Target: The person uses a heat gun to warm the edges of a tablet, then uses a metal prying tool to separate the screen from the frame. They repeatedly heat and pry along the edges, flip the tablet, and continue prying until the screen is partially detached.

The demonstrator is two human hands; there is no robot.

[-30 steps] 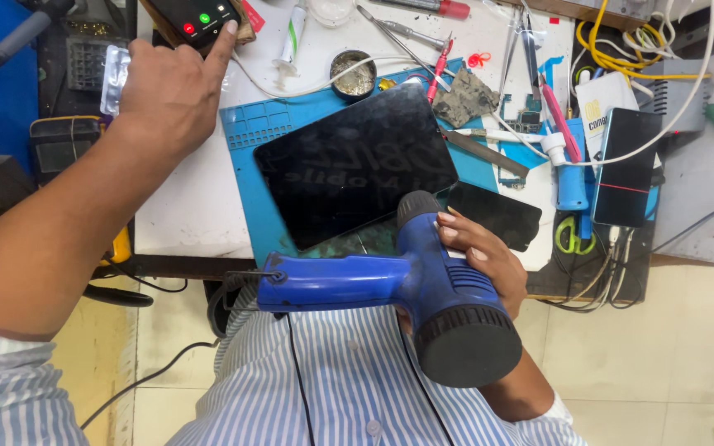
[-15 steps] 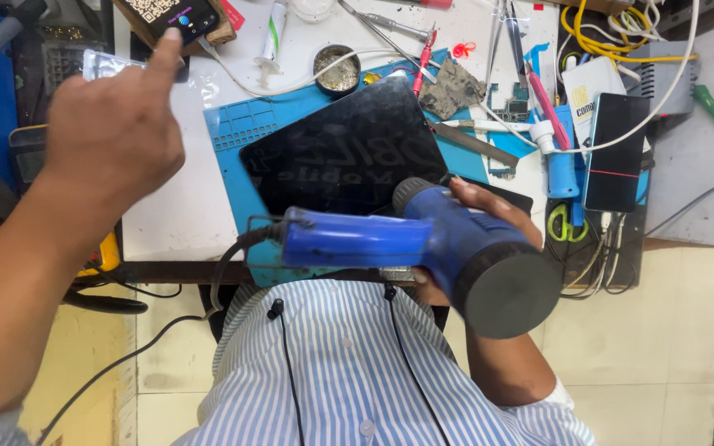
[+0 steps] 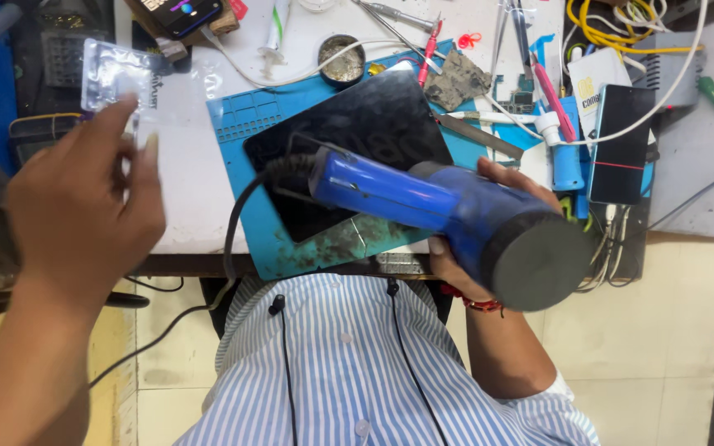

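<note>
The left hand [image 3: 84, 215] hangs raised over the bench edge, fingers loosely spread and empty; just beyond its fingertips lies a crinkled clear plastic blister pack [image 3: 117, 76], apart from it. To its right a blue silicone work mat [image 3: 241, 124] carries a black glossy tablet [image 3: 349, 149] lying flat, screen dark and still in one piece as far as can be seen, with no gap visible at its edges. The right hand [image 3: 489, 248] is wrapped tight round the body of a blue plastic heat gun [image 3: 448, 215], whose black cord end lies over the tablet's near-left part; its broad dark round end faces the camera. Judging by this, warming is barely under way and opening the tablet remains. Right of that hand sits a black smartphone [image 3: 619, 140] among cables.
</note>
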